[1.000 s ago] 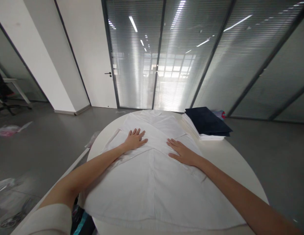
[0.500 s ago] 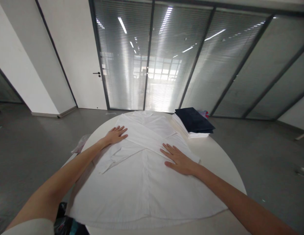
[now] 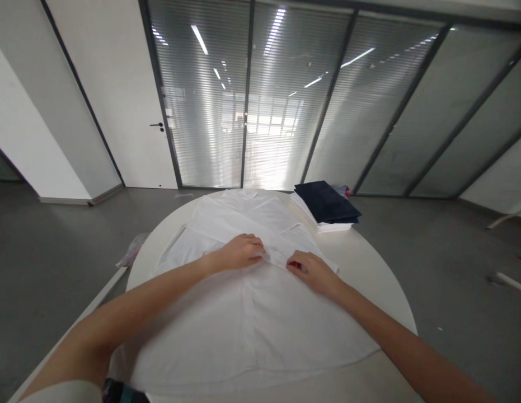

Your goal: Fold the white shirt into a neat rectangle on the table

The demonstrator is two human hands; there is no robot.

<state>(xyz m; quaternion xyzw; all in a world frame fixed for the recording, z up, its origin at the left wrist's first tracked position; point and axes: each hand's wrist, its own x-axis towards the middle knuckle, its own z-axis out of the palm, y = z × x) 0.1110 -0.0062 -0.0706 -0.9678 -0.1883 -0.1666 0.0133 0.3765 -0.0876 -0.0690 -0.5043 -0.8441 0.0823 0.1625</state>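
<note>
A white long-sleeved shirt [image 3: 281, 324] lies spread on the round white table [image 3: 369, 280], its collar at the far side and its hem towards me. The sleeves are folded across its middle. My left hand [image 3: 243, 251] is over the centre of the shirt, with its fingers closed on the white cloth of a sleeve. Just to the right, my right hand [image 3: 313, 271] pinches the same cloth between thumb and fingers. A short stretch of sleeve shows between the two hands. The fingertips are partly hidden by the cloth and the curled fingers.
At the table's back right is a stack of folded white cloth [image 3: 333, 227] topped by a dark navy folded piece [image 3: 327, 202]. A clear plastic bag [image 3: 133, 251] sits beyond the left edge. Behind stand a glass partition [image 3: 281, 101] and a white door [image 3: 138, 140].
My left hand has come from the left sleeve to the middle of the shirt. Both hands, flat and spread before, have closed on the cloth. The view has shifted slightly.
</note>
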